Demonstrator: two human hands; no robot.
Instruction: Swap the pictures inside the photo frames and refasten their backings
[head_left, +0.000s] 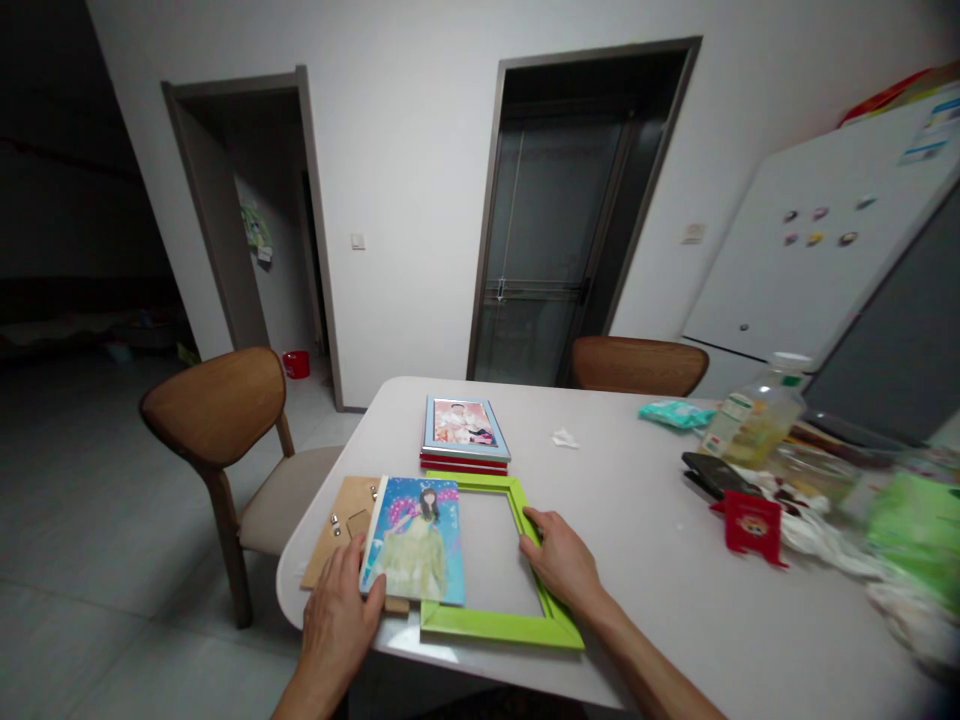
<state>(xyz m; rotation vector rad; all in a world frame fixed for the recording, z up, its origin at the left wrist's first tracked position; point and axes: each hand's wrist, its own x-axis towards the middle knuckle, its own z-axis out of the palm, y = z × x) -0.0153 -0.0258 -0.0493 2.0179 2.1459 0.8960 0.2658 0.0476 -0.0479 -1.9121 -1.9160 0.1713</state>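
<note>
A lime-green picture frame (495,628) lies on the table near its front edge, and my right hand (562,565) grips its right side. Over the frame's left part lies a picture (420,545) of a figure in a pale dress on a blue background. My left hand (337,605) holds this picture at its lower left edge, thumb on top. Partly under the picture and left hand is a brown backing board (349,500) with metal clips. Behind the green frame sits a stack of frames, a light blue one (463,430) with a photo on top of red ones (465,466).
To the right are a plastic bottle (757,410), a dark phone-like object (709,475), a red packet (752,527), a green bag (919,535) and a teal packet (675,414). A crumpled tissue (564,439) lies mid-table. Wooden chairs stand at the left (225,410) and far side (637,365).
</note>
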